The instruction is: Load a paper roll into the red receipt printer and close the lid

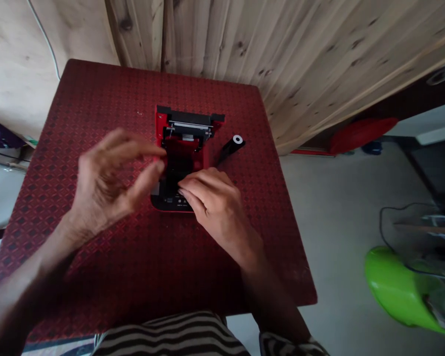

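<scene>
A red and black device like a label printer (181,202) stands on the table with its lid (190,119) raised, showing a dark inside with metal bars and rollers. Beside the device's left edge is my left hand (109,183), thumb and forefinger apart with nothing visible between them. My right hand (215,205) reaches over the front right of the device, fingertips pinched together at the dark opening. Whatever those fingertips grip, if anything, is too small and dark to make out. To the right of the device is a black roll (230,148) with a white ring-shaped end.
Beneath everything lies a dark red patterned table cover (133,277). A wooden plank wall (215,44) rises behind the table's far edge. On the floor at right are a bright green plastic item (396,291) and a dark cable (381,222). A red rounded object (363,134) lies farther back.
</scene>
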The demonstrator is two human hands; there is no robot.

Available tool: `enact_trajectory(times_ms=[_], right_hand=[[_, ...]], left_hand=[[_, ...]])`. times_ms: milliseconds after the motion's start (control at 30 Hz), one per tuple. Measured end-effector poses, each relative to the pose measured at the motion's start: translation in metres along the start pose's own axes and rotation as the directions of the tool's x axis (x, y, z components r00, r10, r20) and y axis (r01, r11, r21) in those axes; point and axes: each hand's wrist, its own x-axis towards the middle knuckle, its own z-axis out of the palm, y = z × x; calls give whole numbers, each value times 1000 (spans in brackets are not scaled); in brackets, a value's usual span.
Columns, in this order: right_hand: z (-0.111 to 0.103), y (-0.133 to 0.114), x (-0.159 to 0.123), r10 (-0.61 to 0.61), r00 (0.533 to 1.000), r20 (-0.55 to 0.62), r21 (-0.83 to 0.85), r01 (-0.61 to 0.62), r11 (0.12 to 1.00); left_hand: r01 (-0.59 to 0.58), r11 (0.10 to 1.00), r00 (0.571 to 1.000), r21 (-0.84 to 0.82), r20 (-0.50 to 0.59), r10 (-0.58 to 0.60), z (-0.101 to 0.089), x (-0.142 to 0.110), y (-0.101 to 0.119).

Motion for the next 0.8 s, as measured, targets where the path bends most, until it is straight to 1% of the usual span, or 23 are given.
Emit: enact_trajectory(times_ms=[33,67,100,133,167,233,267,300,400,500,600,700,733,800], right_hand=[[2,-1,-2,-17,999,-48,-32,15,999],[4,-3,-3,-27,995,-94,-64,21,998],[6,-5,-5,-30,990,-139,-94,17,995],[7,-6,-7,-29,983,-179,-122,7,992],[8,-8,-8,-30,977,-211,-147,-1,989],[10,-12,-11,-48,968,-248,-182,2,983],[11,-13,-12,-61,965,-256,-193,11,981],[11,-15,-14,-75,962,-262,-200,22,980],[12,-20,-18,-100,958,-268,-212,43,976],[11,-25,-23,-99,958,-270,-195,46,980],[12,-27,-26,-94,957,-275,-189,42,981],[13,-27,-27,-99,954,-282,-200,43,979],[14,-27,-27,-100,954,-283,-205,42,978],[14,-26,-27,-97,955,-281,-212,37,977]], left_hand=[[-26,997,995,66,-96,32,-3,12,-4],[-55,990,987,132,-143,74,-4,25,-10],[-126,978,979,167,-139,150,-3,38,-17],[-153,973,982,172,-81,169,0,49,-23],[-158,978,986,133,-38,164,5,59,-29],[-102,995,991,2,86,102,14,69,-35],[-86,996,990,-38,105,89,18,69,-35],[-82,994,990,-71,110,90,21,66,-34],[-144,980,985,-136,76,155,23,46,-24],[-181,976,976,-120,97,193,21,21,-20],[-258,965,959,-38,113,260,24,2,-26],[-372,928,922,4,115,369,28,-9,-36],[-389,921,915,14,120,385,30,-11,-38],[-387,922,915,26,132,380,31,-14,-41]])
